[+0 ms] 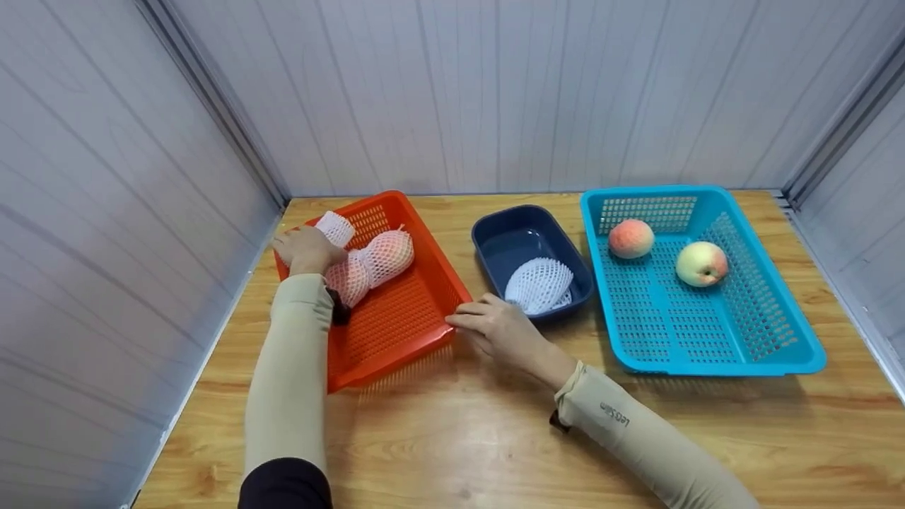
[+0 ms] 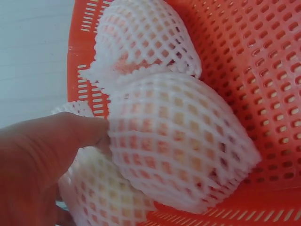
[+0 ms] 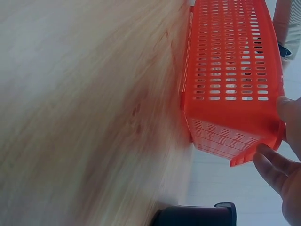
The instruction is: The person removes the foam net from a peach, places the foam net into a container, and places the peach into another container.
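A red plastic basket (image 1: 399, 311) sits at an angle on the left of the table. My left hand (image 1: 309, 249) grips its far left rim, the thumb lying inside against peaches in white foam nets; the other fingers are mostly hidden. Netted peaches (image 2: 178, 141) lie along that side, one of them (image 2: 108, 193) under the thumb in the left wrist view. At the near right corner my right hand (image 1: 505, 336) pinches the basket's rim between thumb and fingers.
A dark blue tub (image 1: 512, 244) right of the basket holds white foam nets (image 1: 539, 285). Farther right, a light blue basket (image 1: 650, 339) contains two bare peaches, one reddish (image 1: 631, 239), one paler (image 1: 701, 264). Panel walls (image 1: 495, 99) bound the wooden table (image 1: 452, 438).
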Available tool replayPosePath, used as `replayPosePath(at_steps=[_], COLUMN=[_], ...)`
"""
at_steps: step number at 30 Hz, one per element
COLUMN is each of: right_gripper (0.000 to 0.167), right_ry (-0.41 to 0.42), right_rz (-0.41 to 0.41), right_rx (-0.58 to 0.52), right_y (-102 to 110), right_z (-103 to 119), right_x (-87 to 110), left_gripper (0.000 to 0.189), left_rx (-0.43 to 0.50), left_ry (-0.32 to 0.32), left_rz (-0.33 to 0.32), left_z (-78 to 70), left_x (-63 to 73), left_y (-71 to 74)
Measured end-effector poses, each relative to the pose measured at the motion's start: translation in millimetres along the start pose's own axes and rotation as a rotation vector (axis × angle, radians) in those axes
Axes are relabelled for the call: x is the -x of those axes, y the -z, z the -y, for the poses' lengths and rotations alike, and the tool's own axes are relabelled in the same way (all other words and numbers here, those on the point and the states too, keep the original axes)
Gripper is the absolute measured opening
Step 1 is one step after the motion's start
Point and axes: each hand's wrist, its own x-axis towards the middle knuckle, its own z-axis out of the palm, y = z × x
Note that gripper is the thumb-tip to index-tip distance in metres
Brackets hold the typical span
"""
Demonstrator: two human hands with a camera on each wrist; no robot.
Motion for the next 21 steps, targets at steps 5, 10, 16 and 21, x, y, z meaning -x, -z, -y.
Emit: replayPosePath(at_steps=[5, 10, 16, 21], right_gripper=[0.020, 0.020, 0.019, 0.019], right_ry=[0.000, -0.010, -0.020, -0.017], right_rz=[-0.016, -0.007, 0.004, -0.017], right_rx=[-0.011, -0.015, -0.016, -0.018], right_y=[0.4, 2.8, 1.4, 0.6], right_z=[0.0, -0.6, 0.6, 1.7], right_x=[-0.7, -4.6, -2.8, -0.5], left_gripper=[0.109, 0.110, 0.114, 0.111], left_rx=[0.013, 0.028, 0.083, 0.129], left_ry=[-0.002, -0.006, -0.046, -0.079], left_rz=[-0.035, -0.079, -0.138, -0.219], left_z=[0.6, 1.6, 7.3, 11.4], left_x=[-3.6, -3.4, -3.5, -5.1], left_y=[-1.9, -0.3, -4.6, -10.0])
